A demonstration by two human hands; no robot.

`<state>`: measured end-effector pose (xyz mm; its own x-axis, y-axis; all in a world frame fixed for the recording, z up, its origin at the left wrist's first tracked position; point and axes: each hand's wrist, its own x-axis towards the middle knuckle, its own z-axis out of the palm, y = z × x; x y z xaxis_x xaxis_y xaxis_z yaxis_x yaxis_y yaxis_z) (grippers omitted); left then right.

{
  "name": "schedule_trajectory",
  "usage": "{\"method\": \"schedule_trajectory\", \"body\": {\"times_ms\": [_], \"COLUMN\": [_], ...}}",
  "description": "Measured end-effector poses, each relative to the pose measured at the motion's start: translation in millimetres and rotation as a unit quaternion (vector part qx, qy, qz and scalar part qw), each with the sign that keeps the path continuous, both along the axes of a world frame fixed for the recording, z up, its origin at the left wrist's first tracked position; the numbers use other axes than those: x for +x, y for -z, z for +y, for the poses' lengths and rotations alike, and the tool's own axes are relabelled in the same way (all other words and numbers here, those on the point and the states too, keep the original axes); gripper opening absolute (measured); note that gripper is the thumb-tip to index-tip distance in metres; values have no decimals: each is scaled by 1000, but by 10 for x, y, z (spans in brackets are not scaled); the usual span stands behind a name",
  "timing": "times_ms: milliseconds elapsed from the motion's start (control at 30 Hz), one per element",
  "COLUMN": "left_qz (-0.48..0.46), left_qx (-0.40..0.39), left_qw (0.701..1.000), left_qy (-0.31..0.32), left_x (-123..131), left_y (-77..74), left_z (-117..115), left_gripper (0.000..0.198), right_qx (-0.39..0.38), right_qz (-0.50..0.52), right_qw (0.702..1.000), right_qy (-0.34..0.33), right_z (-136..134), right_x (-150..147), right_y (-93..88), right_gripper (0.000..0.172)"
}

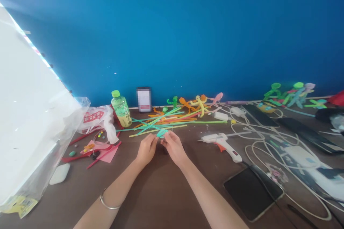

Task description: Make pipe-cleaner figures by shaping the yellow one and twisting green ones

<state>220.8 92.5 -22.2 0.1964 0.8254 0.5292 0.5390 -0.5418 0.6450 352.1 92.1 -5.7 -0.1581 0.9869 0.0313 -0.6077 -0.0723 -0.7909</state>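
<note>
Both hands meet over the middle of the table, pinching a small bunched teal pipe cleaner between their fingertips. My left hand holds it from the left, its fingers closed. From the other side my right hand grips the same piece with thumb and fingers. Just beyond them lies a loose spread of pipe cleaners in teal, green, orange and yellow. Several small bent figures, among them a yellow figure and a pink figure, stand behind that spread near the wall.
A hot glue gun lies right of my hands, with a dark tablet nearer me and white cables around it. Left are a green-capped bottle, a plastic bag and a white case. A phone leans against the blue wall.
</note>
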Motion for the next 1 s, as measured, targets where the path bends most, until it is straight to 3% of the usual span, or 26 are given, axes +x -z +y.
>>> {"method": "schedule_trajectory", "body": {"times_ms": [400,633,1000], "left_qz": [13,19,87], "left_qx": [19,71,123], "left_qw": [1000,996,987], "left_qy": [19,-49,-59], "left_x": [-15,-22,-31], "left_y": [-14,29,77], "left_z": [-18,-11,-4], "left_gripper": [29,26,29], "right_qx": [-36,-44,-103], "right_qz": [4,24,48], "right_qw": [999,994,988], "right_qy": [23,94,106], "right_z": [-26,-92,-137], "right_x": [-6,-66,-122], "right_y": [-15,-43,-98], "right_gripper": [22,15,17]}}
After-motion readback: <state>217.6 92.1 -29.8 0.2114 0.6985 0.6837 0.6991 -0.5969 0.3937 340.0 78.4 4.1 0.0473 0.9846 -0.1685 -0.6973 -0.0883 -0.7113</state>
